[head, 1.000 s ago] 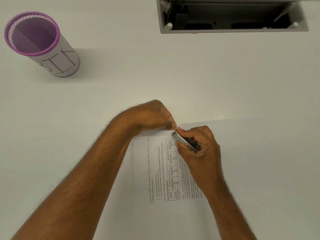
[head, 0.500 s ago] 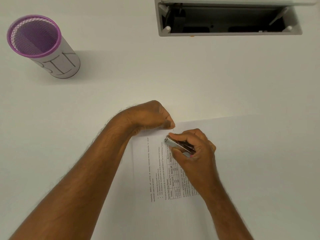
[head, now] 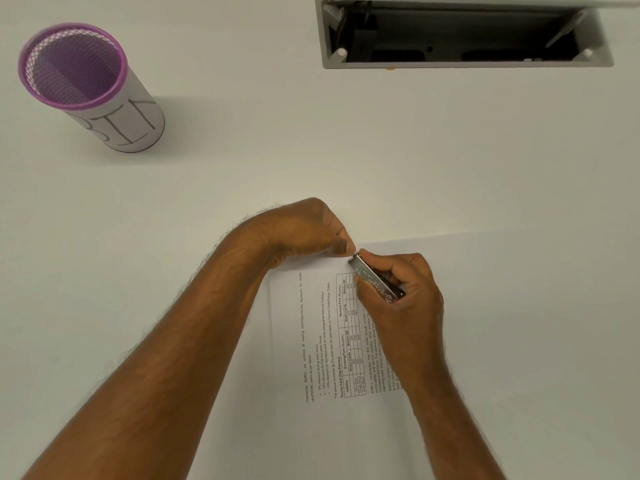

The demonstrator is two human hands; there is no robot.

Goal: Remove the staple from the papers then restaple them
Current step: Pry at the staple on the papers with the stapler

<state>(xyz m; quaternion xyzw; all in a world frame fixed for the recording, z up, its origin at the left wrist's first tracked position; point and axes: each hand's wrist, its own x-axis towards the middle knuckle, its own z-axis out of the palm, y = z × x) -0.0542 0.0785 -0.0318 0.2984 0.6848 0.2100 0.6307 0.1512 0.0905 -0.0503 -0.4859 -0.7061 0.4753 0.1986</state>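
Observation:
The printed papers [head: 311, 341] lie on the white table in front of me, text running sideways. My left hand [head: 304, 230] pinches the papers' far edge with closed fingers. My right hand [head: 405, 296] grips a small metal stapler [head: 375, 280], its nose pointing at the far edge right beside my left fingertips. The staple itself is too small to make out.
A purple mesh cup labelled BIN [head: 90, 88] stands at the far left. A grey open cable box [head: 464, 32] is sunk into the table at the far right. A blank white sheet [head: 519, 306] spreads under my right hand.
My right hand has pushed the stapler forward and to the right again, back up to my left fingertips, after pulling back slightly half a second ago. My left hand stays on the papers' edge.

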